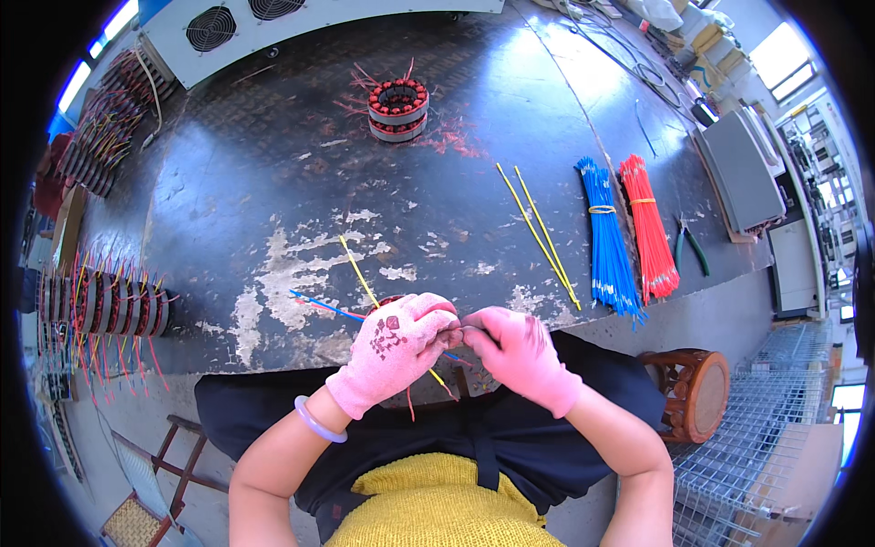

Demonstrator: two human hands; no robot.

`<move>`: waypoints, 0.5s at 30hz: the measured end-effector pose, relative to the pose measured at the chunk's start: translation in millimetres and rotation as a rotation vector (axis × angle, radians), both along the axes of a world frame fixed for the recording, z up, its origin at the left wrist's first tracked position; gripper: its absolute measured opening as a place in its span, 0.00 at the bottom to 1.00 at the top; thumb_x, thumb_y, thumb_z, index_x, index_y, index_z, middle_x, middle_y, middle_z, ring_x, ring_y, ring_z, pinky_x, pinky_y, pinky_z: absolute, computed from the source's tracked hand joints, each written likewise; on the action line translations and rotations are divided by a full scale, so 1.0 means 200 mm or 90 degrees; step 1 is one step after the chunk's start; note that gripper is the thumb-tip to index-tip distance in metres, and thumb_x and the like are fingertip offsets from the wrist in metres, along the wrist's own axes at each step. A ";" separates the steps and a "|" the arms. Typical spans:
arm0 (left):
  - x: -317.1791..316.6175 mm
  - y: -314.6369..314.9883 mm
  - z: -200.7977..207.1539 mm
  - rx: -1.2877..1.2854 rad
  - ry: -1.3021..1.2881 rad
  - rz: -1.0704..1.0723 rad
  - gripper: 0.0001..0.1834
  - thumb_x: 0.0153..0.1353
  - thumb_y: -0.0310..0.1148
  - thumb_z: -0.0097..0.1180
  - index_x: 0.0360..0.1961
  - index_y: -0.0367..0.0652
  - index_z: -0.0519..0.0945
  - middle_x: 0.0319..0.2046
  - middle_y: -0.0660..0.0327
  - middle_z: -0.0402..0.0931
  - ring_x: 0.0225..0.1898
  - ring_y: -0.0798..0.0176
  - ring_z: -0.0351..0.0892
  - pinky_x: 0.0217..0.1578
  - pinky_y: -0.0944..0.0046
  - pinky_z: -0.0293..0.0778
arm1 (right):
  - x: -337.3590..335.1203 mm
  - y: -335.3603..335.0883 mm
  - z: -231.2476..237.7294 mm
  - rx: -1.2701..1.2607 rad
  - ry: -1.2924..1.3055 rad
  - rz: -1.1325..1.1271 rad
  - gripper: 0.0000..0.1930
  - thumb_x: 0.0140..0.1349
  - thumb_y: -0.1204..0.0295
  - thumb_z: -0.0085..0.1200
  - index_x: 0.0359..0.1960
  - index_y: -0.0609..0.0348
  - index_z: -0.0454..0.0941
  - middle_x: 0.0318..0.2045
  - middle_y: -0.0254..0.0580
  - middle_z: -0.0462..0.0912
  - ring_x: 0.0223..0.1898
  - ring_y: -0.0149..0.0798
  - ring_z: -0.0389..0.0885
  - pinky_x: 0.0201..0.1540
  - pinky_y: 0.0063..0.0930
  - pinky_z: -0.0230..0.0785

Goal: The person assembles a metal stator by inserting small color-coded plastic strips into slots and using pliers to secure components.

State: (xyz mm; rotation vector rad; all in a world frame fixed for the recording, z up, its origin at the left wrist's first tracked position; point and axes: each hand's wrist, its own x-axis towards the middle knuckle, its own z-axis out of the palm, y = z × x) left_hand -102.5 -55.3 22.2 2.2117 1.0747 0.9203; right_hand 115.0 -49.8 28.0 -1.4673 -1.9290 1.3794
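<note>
At the table's near edge, my left hand, in a pink patterned glove, is closed over a wound stator that it mostly hides. Only a bit of its red winding shows above the knuckles. A yellow wire and a blue wire stick out past the glove, a red one beside the blue. My right hand, in a pink glove too, is closed, its fingertips meeting the left ones. Between them the fingers pinch a thin wire end; its exact shape is too small to make out.
Another stator stands farther back. To the right lie two yellow wires, blue and red wire bundles, and pliers. Wired stators line the left edge. A wooden stool stands at right.
</note>
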 end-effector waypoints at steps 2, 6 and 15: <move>-0.01 -0.01 -0.01 0.006 0.009 0.004 0.12 0.54 0.21 0.65 0.39 0.43 0.80 0.41 0.59 0.82 0.38 0.51 0.84 0.41 0.55 0.80 | 0.00 0.02 0.04 -0.391 0.228 -0.068 0.12 0.74 0.65 0.51 0.42 0.58 0.83 0.29 0.29 0.83 0.33 0.20 0.75 0.37 0.20 0.69; 0.00 -0.01 0.00 0.005 -0.001 0.008 0.11 0.54 0.21 0.64 0.38 0.44 0.80 0.40 0.59 0.82 0.38 0.52 0.84 0.41 0.54 0.80 | 0.04 0.01 0.07 -0.284 0.117 0.010 0.11 0.72 0.64 0.55 0.43 0.59 0.81 0.30 0.33 0.83 0.32 0.29 0.79 0.36 0.26 0.72; 0.00 0.00 -0.01 -0.012 0.007 0.005 0.08 0.56 0.26 0.65 0.38 0.45 0.81 0.41 0.61 0.80 0.40 0.52 0.83 0.40 0.54 0.80 | 0.01 0.03 0.03 -0.281 0.151 -0.003 0.09 0.67 0.71 0.59 0.45 0.61 0.80 0.35 0.45 0.85 0.32 0.37 0.83 0.39 0.28 0.74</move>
